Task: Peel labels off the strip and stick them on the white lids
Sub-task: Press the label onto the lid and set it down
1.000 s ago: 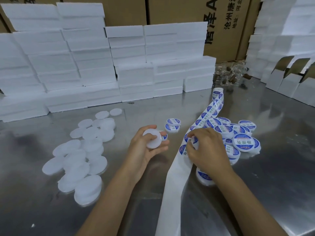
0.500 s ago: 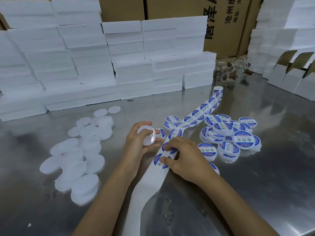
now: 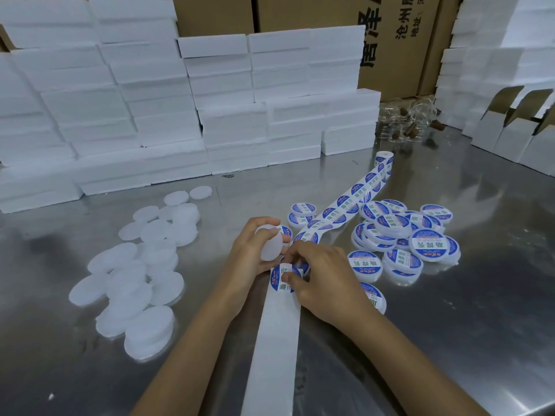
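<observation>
White foam blocks (image 3: 126, 115) stand stacked along the back of a steel tabletop (image 3: 450, 325), with printed cardboard cartons (image 3: 390, 31) behind them. At far right, small white cartons (image 3: 507, 136) stand with flaps up; what they hold cannot be seen. A clear bag (image 3: 408, 124) at the back holds small brown pieces too blurred to name.

Bare white lids (image 3: 135, 274) lie heaped at left; labelled lids (image 3: 399, 238) pile at right. The label strip (image 3: 345, 208) runs from its roll (image 3: 384, 159) down between the hands, its stripped backing (image 3: 276, 349) trailing toward the camera.

The left hand (image 3: 249, 253) curls its fingers around one bare lid (image 3: 271, 243), held on edge above the tabletop. The right hand (image 3: 324, 280) pinches a blue-and-white label (image 3: 283, 276) at the strip's peeling point, thumb and fingers closed on it.

The risks look plain: a label lifted too fast may crease or fold onto itself, or grab the fingertips. With the lid tilted in the hand, it may land off-centre. Tugging the strip could drag it across the labelled pile just beside it and scatter lids.
</observation>
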{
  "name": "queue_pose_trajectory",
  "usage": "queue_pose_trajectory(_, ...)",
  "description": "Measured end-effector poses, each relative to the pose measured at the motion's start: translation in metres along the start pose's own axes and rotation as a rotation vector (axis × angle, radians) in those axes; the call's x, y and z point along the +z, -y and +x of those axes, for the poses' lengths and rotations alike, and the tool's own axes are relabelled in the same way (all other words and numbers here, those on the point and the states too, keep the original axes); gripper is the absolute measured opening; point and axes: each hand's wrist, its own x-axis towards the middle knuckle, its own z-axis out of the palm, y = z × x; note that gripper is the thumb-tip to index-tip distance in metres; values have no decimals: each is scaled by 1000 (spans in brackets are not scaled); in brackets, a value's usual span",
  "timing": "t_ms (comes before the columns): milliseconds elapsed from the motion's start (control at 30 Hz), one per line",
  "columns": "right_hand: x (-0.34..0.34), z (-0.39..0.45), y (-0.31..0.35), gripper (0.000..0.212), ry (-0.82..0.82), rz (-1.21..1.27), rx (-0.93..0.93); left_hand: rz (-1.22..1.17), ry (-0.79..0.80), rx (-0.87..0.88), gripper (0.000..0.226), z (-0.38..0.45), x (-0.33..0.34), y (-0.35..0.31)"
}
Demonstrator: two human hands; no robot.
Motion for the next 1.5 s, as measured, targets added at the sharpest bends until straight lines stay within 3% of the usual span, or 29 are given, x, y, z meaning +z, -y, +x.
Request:
queue_pose_trajectory(167,-4,-2,8,13,-60,111,-51,8,4,-4,21,1,0,2)
queue_pose_trajectory(367,-23,2,18,14,-84,877,124,-86,2,-111,34,0,0,-1)
queue_pose_trajectory(500,-27,7,19,22,-153,1104,209,-280,-7,-124,48,-1,2,-6)
queue_pose_trajectory(767,-13,13,16,31,-236,936,191,-543,154,-248,70,-10,13,-18)
queue_pose_trajectory(1200,-8,12,13,33,-292,734,165,-434,136,-132,62,-15,27,-19)
queue_pose_trajectory(1300,-7,11,10,39,-341,508,153,-404,102,-104,54,-16,27,-19)
queue_pose_trajectory(1400,-10,10,6,65,-362,404,236,-440,70,-98,51,-16,25,-22)
queue_pose_trajectory(1500,-9,7,7,52,-355,266,225,-512,92,-101,53,-18,26,-24)
